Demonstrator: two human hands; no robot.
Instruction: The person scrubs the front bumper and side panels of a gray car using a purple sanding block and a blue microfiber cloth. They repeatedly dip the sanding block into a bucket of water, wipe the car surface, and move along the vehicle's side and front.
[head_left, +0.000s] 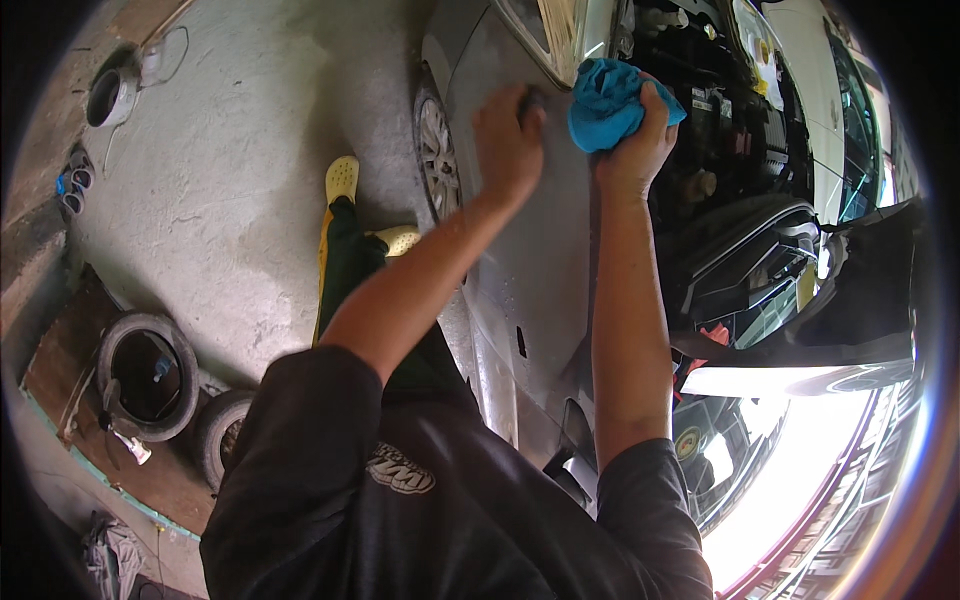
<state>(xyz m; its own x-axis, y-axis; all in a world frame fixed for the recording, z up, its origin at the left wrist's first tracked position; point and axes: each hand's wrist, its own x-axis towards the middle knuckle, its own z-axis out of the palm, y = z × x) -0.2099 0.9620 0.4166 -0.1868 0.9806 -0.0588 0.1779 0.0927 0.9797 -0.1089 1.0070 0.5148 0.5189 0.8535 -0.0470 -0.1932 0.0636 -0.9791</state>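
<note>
My left hand [508, 145] is curled against the dull grey fender [540, 240] of a car, above the front wheel [436, 150]. A small dark object [533, 101] shows between its fingers; what kind it is cannot be made out, as the hand is a little blurred. My right hand [640, 150] grips a bunched blue cloth [606, 104] at the fender's upper edge, beside the engine bay [725, 120]. Water drops seem to dot the lower part of the panel.
The bonnet stands raised over the engine bay. To the left, a tyre [178, 420] and another tyre [212, 440] lie by the wall. A white bucket-like container [112, 97] and sandals [76, 182] sit along the floor's edge. A white vehicle [815, 100] stands beyond the car.
</note>
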